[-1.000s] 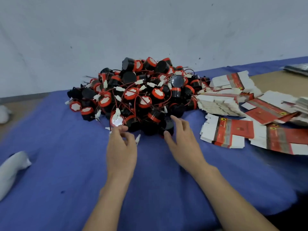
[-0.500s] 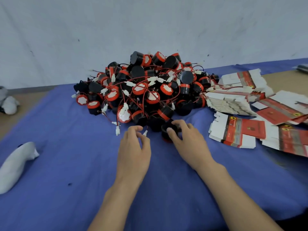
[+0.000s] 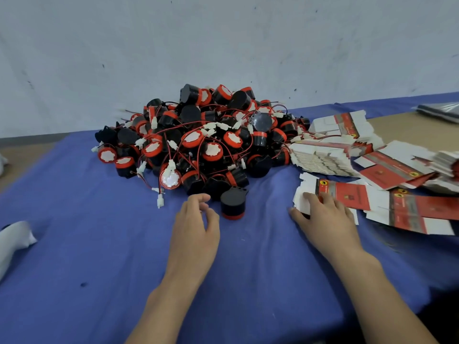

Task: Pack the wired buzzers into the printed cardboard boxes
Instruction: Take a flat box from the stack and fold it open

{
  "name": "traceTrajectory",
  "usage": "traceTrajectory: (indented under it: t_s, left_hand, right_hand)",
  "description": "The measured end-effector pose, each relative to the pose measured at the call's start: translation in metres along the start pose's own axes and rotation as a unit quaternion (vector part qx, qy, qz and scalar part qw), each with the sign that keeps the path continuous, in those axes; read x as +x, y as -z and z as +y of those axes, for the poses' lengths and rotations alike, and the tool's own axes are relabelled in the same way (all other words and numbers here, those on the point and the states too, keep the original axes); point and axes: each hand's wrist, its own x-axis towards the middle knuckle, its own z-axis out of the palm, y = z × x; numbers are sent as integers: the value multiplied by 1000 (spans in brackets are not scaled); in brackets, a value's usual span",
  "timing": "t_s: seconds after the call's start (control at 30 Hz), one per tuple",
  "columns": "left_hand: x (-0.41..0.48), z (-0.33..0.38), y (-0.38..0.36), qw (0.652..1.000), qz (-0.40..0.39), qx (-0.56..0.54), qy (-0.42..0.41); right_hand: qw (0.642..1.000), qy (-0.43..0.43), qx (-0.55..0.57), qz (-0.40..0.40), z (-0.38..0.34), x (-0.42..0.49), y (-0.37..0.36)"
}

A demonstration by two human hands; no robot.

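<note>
**Buzzer (image 3: 233,203) just right of left hand (image 3: 196,227), box (image 3: 352,196) under right hand (image 3: 325,217)**

Heaped mid-frame on cloth (image 3: 74,244): pile (image 3: 198,145). Fanned at right: flat boxes (image 3: 397,170). Right hand pressing nearest box, fingers straight. Left hand loosely curled, grasping nothing, fingertips apart from upright target at lower centre, nearer of the two.

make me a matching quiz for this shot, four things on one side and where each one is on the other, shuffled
Things:
1 left hand
2 right hand
3 lone buzzer
4 white cloth bundle

Places:
a resting on a flat printed box
b far left edge of the view
c standing on the blue cloth, in front of the buzzer pile
d just left of the lone buzzer, holding nothing

Pairs: 1-d, 2-a, 3-c, 4-b
</note>
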Motion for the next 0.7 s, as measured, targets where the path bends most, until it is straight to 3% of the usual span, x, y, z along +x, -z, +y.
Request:
traceTrajectory:
  t_s: [0.13, 0.2, 0.23, 0.33, 0.4, 0.5, 0.6, 0.7]
  left_hand:
    - [0, 3, -6, 1000, -4, -4, -6]
    - [0, 6, -9, 1000, 0, -12, -15]
    - [-1, 8, -11, 1000, 5, -19, -22]
    - [-4, 14, -15, 998, 16, -39, -47]
    - [-7, 18, -17, 996, 19, -48, -66]
    - [-13, 24, -20, 993, 26, -67, -90]
    - [-18, 28, -22, 992, 32, -76, -100]
    - [-20, 30, -23, 992, 26, -83, -95]
  right_hand:
    - [999, 23, 19, 24, 0, -7, 7]
    - [992, 66, 47, 94, 0, -6, 9]
    - [979, 79, 122, 142, 0, -5, 12]
    - [867, 80, 437, 224, -9, -7, 23]
    - [798, 77, 550, 233, -15, -10, 30]
    - [732, 19, 653, 195, -21, -13, 33]
    - [696, -42, 712, 87, -27, -13, 31]
    - [663, -61, 745, 41, -31, -12, 33]
